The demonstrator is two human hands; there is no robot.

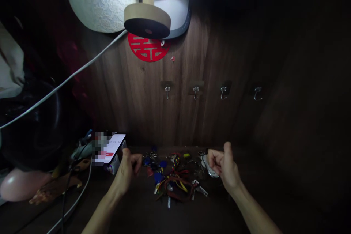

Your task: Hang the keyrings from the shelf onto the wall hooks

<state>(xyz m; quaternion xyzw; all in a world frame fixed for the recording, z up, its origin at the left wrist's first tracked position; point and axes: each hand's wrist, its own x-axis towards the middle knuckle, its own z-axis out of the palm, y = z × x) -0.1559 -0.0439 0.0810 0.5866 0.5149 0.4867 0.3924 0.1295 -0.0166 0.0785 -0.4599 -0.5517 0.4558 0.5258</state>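
Note:
My left hand (126, 170) is raised at the left of a pile of keys, thumb up and fingers curled in, with nothing visible in it. At the other side my right hand (225, 166) makes the same shape, also with nothing visible in it. Between them, bunches of keys (201, 189) lie on a dark surface. Among these are blue key fobs (158, 177), a brown cord (177, 179), a yellow strap (182, 185) and a small yellow-green piece (187, 155). A silvery flat object (211, 171) lies partly hidden behind my right hand.
Several metal hooks (195, 92) sit in a row on the wooden panel (153, 109). Above hang caps (101, 0), a red round paper cutout (148, 49) and a round lamp-like piece (147, 18). A lit phone (112, 150), cables (68, 78) and a pink rounded object (24, 184) are at left.

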